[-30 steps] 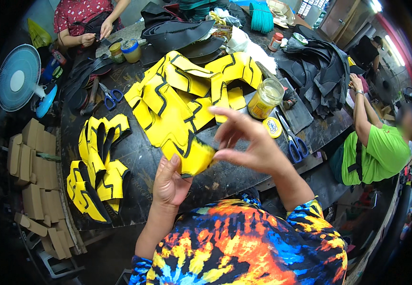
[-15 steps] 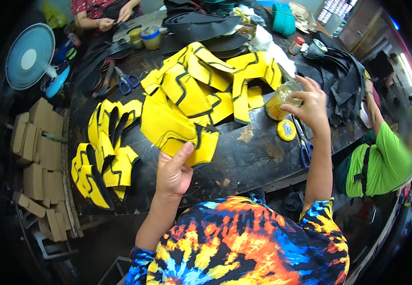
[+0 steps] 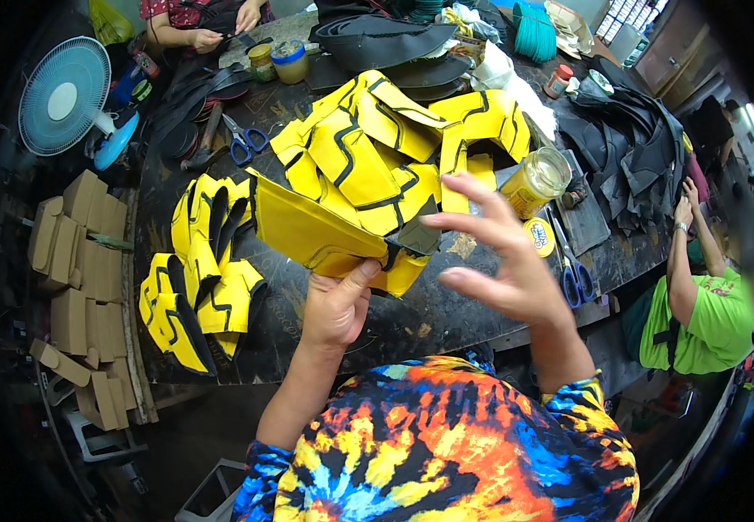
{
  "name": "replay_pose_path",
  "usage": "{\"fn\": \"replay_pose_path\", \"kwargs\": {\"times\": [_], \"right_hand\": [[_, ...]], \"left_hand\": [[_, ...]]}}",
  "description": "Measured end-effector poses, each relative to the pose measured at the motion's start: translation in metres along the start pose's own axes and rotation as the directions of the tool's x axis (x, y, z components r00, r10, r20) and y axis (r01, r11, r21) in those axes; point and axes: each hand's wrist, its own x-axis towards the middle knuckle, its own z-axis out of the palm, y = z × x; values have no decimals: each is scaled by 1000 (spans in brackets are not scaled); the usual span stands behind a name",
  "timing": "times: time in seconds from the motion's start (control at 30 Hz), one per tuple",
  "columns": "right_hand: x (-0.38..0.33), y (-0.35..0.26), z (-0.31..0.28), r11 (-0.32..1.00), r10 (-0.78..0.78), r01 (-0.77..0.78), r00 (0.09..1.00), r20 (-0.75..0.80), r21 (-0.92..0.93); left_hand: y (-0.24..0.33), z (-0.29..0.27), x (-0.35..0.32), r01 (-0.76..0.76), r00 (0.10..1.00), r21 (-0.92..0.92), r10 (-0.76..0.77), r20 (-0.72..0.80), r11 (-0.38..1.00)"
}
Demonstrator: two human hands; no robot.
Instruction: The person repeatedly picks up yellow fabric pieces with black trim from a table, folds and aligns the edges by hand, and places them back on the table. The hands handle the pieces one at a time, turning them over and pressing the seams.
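Note:
My left hand point(image 3: 340, 304) grips a yellow shoe-upper piece point(image 3: 312, 235) with black trim, thumb on top. It is held above the table, and a dark grey patch shows at its right end. My right hand point(image 3: 507, 270), fingers spread and apparently holding nothing, is just right of that end. Beyond it stands an uncapped glass jar point(image 3: 536, 184) with yellowish contents. A yellow lid point(image 3: 540, 237) lies beside the jar, near blue-handled scissors point(image 3: 575, 280). Similar yellow pieces point(image 3: 351, 165) are heaped behind the held one, and more point(image 3: 207, 261) lie to the left.
Another pair of scissors point(image 3: 245, 141) and a hammer point(image 3: 207, 143) lie at the back left. Black cut pieces point(image 3: 633, 161) cover the table's right side. A fan point(image 3: 62, 103) and cardboard boxes point(image 3: 81, 252) are at the left. Co-workers sit across and to the right.
My right hand has moved left from the jar toward the yellow piece. My left hand has shifted slightly right, and the held piece is turned, showing its grey end.

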Motion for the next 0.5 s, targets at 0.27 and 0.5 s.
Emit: {"fn": "replay_pose_path", "kwargs": {"times": [0.27, 0.5], "right_hand": [[20, 3, 43, 941, -44, 43, 999, -5, 337], [18, 3, 42, 923, -38, 77, 993, -110, 378]], "left_hand": [[3, 4, -6, -8, 1000, -2, 8, 16, 1000], [1, 13, -7, 43, 999, 27, -43, 4, 999]]}}
